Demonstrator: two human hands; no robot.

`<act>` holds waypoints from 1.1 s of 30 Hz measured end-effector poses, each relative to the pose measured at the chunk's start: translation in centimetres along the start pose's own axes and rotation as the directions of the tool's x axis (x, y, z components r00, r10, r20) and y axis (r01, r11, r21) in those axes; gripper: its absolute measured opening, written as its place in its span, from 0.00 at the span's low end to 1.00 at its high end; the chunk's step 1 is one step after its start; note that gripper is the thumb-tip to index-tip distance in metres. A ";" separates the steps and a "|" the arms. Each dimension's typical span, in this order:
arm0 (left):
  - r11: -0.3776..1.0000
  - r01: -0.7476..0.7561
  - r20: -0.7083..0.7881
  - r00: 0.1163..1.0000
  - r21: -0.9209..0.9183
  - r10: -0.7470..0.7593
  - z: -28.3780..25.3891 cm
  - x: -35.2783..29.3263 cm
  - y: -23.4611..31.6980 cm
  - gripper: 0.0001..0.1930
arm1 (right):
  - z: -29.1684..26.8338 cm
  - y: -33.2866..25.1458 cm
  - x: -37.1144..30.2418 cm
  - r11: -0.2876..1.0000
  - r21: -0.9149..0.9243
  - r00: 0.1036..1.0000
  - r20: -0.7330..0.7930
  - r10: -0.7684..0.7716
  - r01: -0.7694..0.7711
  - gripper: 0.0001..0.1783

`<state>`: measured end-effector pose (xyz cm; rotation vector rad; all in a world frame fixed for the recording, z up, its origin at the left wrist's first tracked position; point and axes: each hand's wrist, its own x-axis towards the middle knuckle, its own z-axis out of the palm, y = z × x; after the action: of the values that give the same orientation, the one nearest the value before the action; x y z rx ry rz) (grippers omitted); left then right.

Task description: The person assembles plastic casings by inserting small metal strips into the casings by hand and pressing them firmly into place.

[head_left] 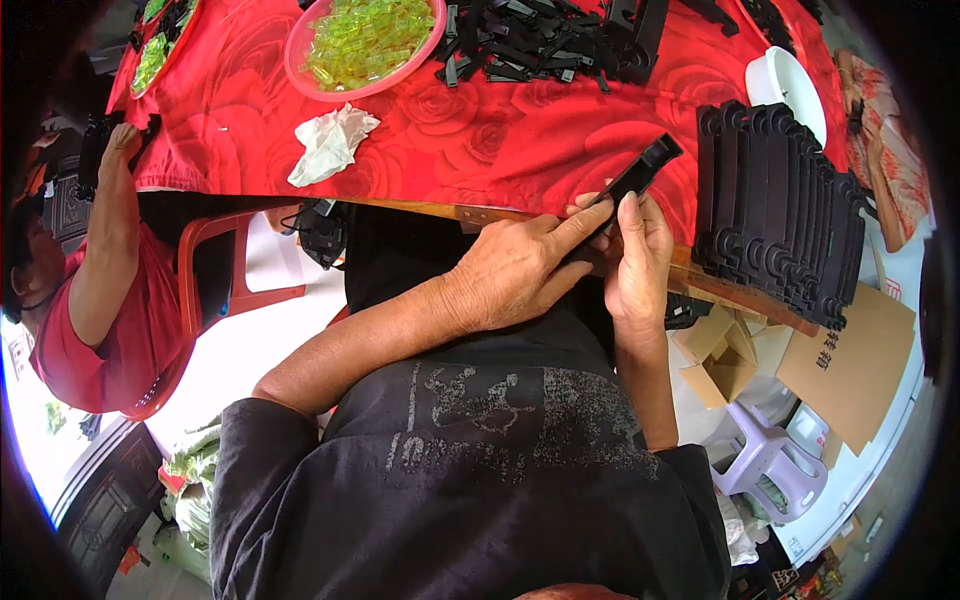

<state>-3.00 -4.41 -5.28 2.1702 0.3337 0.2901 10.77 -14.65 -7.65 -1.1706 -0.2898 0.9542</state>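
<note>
A long black plastic part (645, 172) slants up and to the right over the front edge of the table. My left hand (515, 265) reaches across from the left, its index finger pressed along the lower end of this part. From below, my right hand (640, 260) grips the same piece, thumb on the near side and fingers curled behind. My fingers cover its lower end. Just right of my hands stands a row of similar black plastic parts (770, 205), packed side by side at the table's edge.
On the red rose-patterned tablecloth (440, 150) are a pink basin (292, 60) of yellow-green clear pieces, a pile of small black parts (530, 40), a crumpled white tissue (333, 143) and a white tub (758, 80). A person in red (125, 310) sits left; another person (885, 150) is right.
</note>
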 end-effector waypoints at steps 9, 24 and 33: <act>0.982 0.050 -0.156 0.985 -0.184 -0.079 -2.0 -0.4 -0.4 0.32 | 0.4 -0.1 0.7 0.999 0.043 1.000 -0.019 0.017 -0.016 0.12; 0.963 -0.010 -0.329 0.939 0.268 0.101 -5.1 5.2 -6.6 0.07 | 0.8 0.1 0.9 1.000 0.024 0.997 -0.074 -0.003 0.005 0.16; 0.901 0.055 -0.470 0.866 0.429 0.171 -4.4 11.7 -8.2 0.06 | -0.2 1.0 1.4 0.999 -0.028 0.999 -0.027 -0.040 0.039 0.15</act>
<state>5.42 7.47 -8.42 2.5210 0.6760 0.8981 11.23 -13.63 -8.97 -1.1980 -0.3032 0.9010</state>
